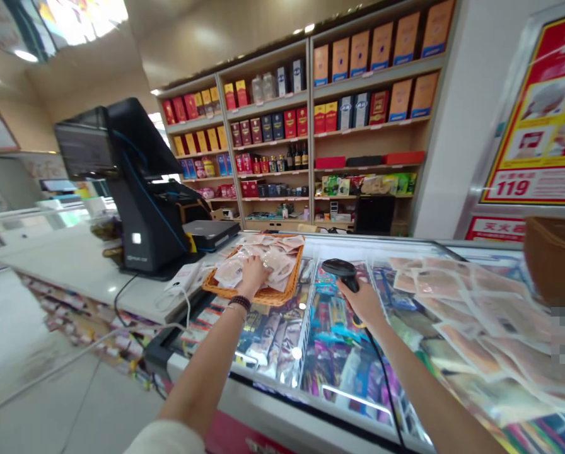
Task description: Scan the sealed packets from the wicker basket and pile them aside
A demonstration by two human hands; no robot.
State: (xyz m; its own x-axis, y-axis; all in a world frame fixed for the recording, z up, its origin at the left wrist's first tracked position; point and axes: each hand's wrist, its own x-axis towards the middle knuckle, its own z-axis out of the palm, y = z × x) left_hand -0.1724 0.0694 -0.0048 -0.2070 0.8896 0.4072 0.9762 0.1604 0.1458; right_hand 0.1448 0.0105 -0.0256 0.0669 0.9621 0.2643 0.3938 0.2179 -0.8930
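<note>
My right hand [365, 302] is wrapped round the handle of a black barcode scanner [340, 270], held above the glass lid. A black cable [381, 366] runs down from it. My left hand [255, 276] reaches into an orange-brown wicker basket [289, 290], its fingers bent onto a clear plastic packet [268, 257]. The fingertips are partly hidden among several similar packets there. To the right of the scanner, many flat clear packets [471, 290] lie in an overlapping pile on the glass.
A chest freezer [282, 378] with coloured packs under its glass lid stands before me. At left is a counter [88, 258] with a black point-of-sale terminal [140, 214] and a white cord [188, 309]. A brown container [552, 258] is at right; shelves of boxes [268, 129] stand behind.
</note>
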